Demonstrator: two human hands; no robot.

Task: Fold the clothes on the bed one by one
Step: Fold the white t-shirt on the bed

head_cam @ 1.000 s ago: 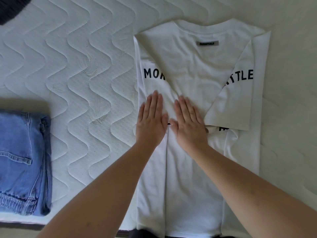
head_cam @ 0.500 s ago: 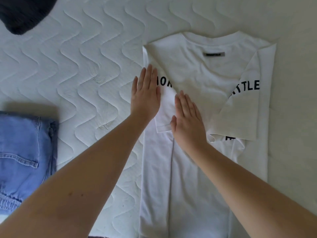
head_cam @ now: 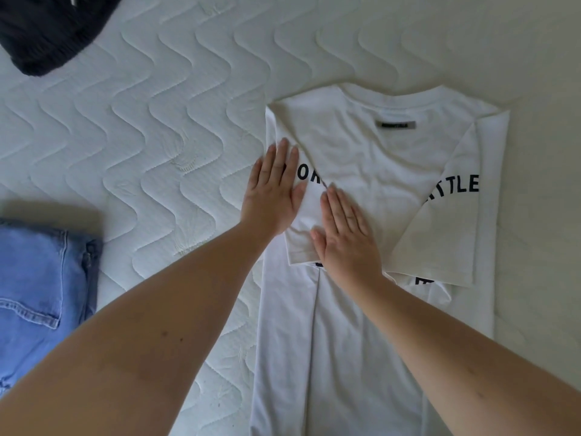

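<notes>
Bed (head_cam: 151, 127): a white quilted mattress surface with a wavy stitch pattern is seen across the whole view.

White T-shirt (head_cam: 371, 158): laid flat on the right half of the bed, collar away from the person, hem cut off by the near edge of the view. Both sides are folded inward; the sleeves are turned back over the body. Black lettering is partly exposed: "OR" on the left fold, "TTLE" on the right sleeve. A dark label is seen below the collar.

Blue jeans (head_cam: 37, 287): folded, lying at the left edge of the bed, well apart from the shirt.

Dark garment (head_cam: 47, 29): bunched at the far left corner, partly out of view. Type cannot be told.

Left hand (head_cam: 273, 191): fingers straight and together, pressed flat on the left folded edge of the shirt, covering the start of the lettering.

Right hand (head_cam: 344, 234): fingers straight, pressed flat on the folded left sleeve, just beside the left hand. Nothing is gripped by either of the hands. Both forearms are crossed over the lower shirt, hiding part of it.
</notes>
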